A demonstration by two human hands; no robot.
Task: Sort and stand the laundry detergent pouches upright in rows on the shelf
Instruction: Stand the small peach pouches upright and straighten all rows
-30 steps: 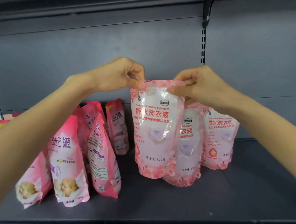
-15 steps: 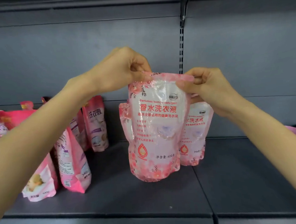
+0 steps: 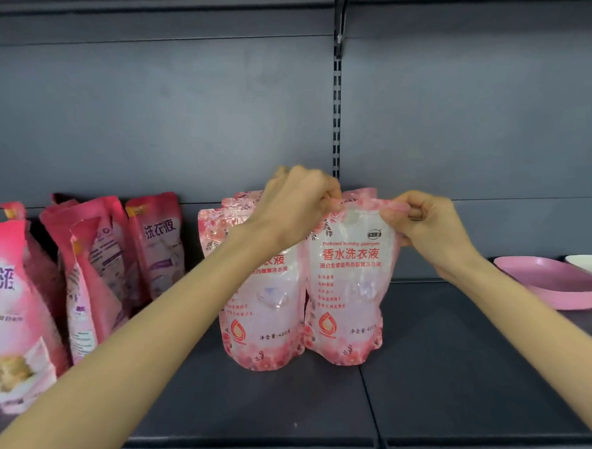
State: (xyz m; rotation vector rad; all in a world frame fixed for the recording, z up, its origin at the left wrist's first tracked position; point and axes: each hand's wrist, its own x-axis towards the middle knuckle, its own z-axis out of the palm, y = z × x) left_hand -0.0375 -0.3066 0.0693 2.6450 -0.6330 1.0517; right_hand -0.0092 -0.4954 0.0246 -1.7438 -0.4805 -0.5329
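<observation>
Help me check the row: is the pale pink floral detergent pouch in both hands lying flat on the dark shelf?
No, the pale pink floral pouch stands upright, left hand and right hand pinching its top corners.

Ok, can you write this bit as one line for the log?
left hand: pinches floral pouch top | right hand: pinches same top | pouch: upright on shelf, beside matching pouch

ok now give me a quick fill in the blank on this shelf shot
1. The left hand and right hand pinch the ____ edge of the held pouch.
2. A matching pale pouch stands directly to its ____.
3. The shallow dish nearest the held pouch is ____ in colour.
4. The darker pink pouches stand toward the ____ end of the shelf.
Missing words: top, left, pink, left.
</observation>
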